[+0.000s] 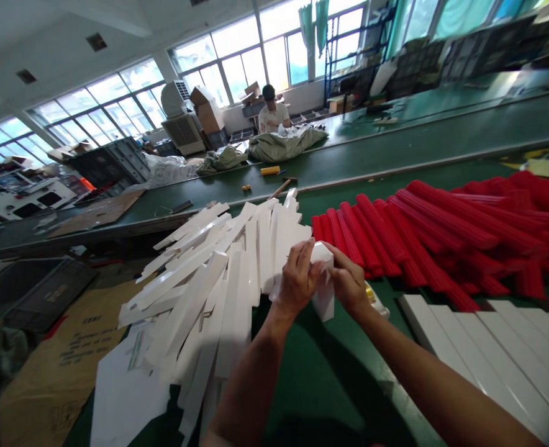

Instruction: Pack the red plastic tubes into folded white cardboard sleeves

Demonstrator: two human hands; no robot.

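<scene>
Between my two hands a white box (323, 299) stands on end above the green table, its top end facing up. My left hand (299, 273) is closed around the upper left side of it, fingers bent at the top edge. From the other side my right hand (348, 278) grips the upper right edge, its thumb at the front. What the fingertips do at the box's top is partly hidden. Close on the left lies a heap of long white boxes (235, 298). Behind my right hand a row of red ribbed tubes (372, 230) begins.
Closed white boxes (502, 335) lie side by side at the right. A yellow and white roll (372, 297) sits beside my right wrist. Brown sack (69, 347) at lower left; dark crate (46, 292) behind it. Across the conveyor (395, 139) sits a person (273, 115).
</scene>
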